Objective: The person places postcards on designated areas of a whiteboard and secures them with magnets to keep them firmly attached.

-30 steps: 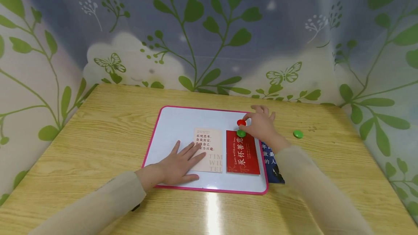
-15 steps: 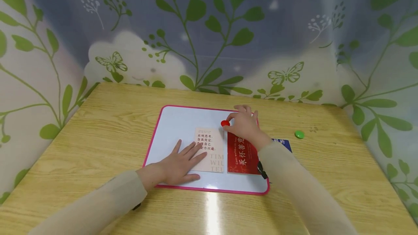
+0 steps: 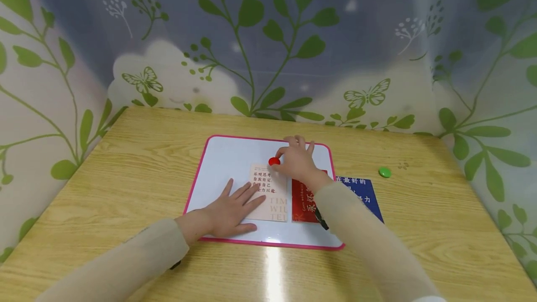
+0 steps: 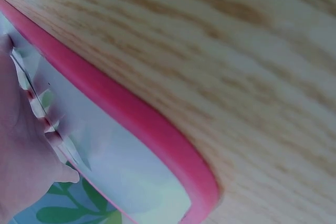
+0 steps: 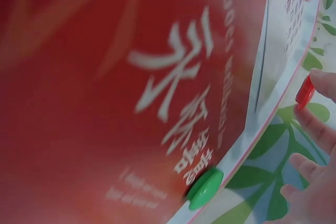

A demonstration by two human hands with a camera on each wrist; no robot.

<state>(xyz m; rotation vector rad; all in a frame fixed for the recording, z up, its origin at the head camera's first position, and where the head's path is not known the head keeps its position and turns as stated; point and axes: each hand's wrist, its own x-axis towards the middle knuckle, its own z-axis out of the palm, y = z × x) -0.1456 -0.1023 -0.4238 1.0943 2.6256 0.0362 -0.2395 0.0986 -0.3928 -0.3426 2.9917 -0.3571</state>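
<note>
My left hand (image 3: 228, 211) lies flat with spread fingers on a cream card (image 3: 274, 199) on the whiteboard (image 3: 226, 157). In the left wrist view, this hand (image 4: 23, 150) shows at the left edge. My right hand (image 3: 295, 162) pinches a round red magnet (image 3: 274, 161) between thumb and index finger, right at the cream card's top edge. In the right wrist view, the red magnet (image 5: 305, 92) shows between those fingertips. A red card (image 3: 303, 199) lies right of the cream one, partly hidden by the right arm. A green magnet (image 5: 206, 188) sits on its top edge, hidden in the head view.
A dark blue card (image 3: 365, 195) lies on the wooden table (image 3: 423, 227) at the whiteboard's right edge, partly behind the right sleeve. Farther right lies another green magnet (image 3: 384, 172). The board has a pink rim (image 4: 131, 114). A leaf-patterned curtain (image 3: 277, 59) surrounds the table.
My right hand has moved left with the red magnet, from above the red card to the cream card's top edge. More of the blue card shows. My left hand stays put.
</note>
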